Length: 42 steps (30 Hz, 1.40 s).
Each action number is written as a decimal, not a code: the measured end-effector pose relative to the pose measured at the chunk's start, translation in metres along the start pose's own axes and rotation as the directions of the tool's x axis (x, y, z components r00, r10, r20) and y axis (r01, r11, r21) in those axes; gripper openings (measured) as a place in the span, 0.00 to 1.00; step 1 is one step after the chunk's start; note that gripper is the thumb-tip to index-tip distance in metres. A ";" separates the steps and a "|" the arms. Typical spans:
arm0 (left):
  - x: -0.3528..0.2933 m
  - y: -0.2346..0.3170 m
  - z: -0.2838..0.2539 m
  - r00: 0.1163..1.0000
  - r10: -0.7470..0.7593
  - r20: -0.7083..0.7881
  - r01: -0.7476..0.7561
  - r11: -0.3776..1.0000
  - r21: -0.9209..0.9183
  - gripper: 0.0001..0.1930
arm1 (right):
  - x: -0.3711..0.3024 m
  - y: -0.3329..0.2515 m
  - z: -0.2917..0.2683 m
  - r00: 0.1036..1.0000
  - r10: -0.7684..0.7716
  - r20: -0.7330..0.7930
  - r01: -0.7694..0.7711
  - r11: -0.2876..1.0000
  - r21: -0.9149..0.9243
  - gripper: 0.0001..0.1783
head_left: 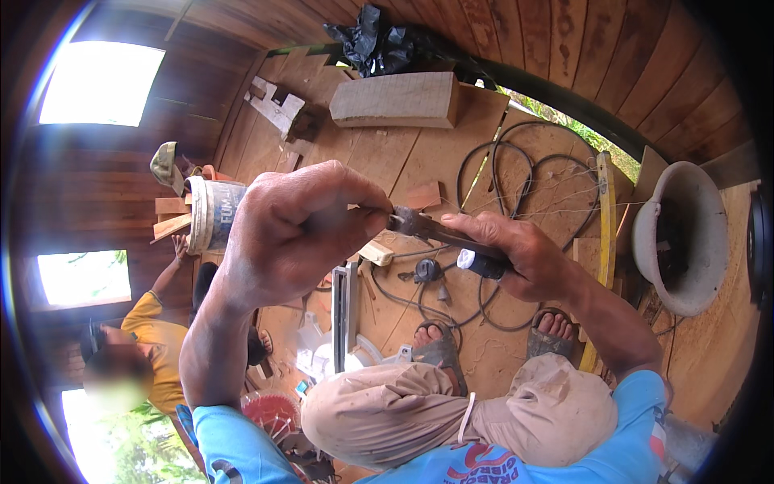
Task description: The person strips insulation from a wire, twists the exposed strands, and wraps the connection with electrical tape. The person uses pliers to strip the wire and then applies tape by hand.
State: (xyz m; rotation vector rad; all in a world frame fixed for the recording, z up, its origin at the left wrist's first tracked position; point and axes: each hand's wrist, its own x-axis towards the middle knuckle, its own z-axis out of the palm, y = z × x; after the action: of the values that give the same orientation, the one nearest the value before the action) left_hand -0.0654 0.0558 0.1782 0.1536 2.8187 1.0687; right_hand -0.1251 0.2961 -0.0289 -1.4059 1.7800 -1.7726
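My right hand (528, 254) is closed round a dark plier-like tool (443, 234), whose blunt metal head points left. A dark piece with a white round end (477, 262) also sticks out from under the fingers of that hand. At the tool's head, my left hand (302, 226) is closed, thumb and fingertips pinched together. What lies in the pinch is too small and hidden to name. Both hands are raised in front of my knees, over the wooden floor (387, 173).
Below lie a black coiled cable (524, 165), a grey metal rail (344, 310) and a red circular saw blade (270, 410). A squared timber block (395, 101) lies farther off. A bucket (214, 211) and a person in yellow (157, 343) are left; a pale basin (689, 238) is right.
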 end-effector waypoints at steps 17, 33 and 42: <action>-0.004 -0.013 0.018 0.997 0.026 0.069 -0.028 0.999 0.037 0.03 | -0.009 0.006 0.009 0.954 0.295 0.051 -0.284 0.947 -0.153 0.23; -0.012 -0.047 0.053 0.998 -0.063 0.002 0.063 0.998 -0.012 0.02 | -0.052 0.002 0.029 0.898 0.432 0.082 -0.438 0.896 0.071 0.12; -0.019 -0.079 0.060 0.964 -0.266 0.025 0.267 0.957 -0.110 0.04 | -0.113 0.005 0.020 0.718 0.696 0.010 -0.689 0.709 0.153 0.07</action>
State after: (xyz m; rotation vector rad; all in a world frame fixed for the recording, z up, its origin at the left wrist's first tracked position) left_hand -0.0418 0.0333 0.0826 -0.2251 2.6611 1.1526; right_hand -0.0558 0.3676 -0.0869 -0.4968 1.8120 -1.4655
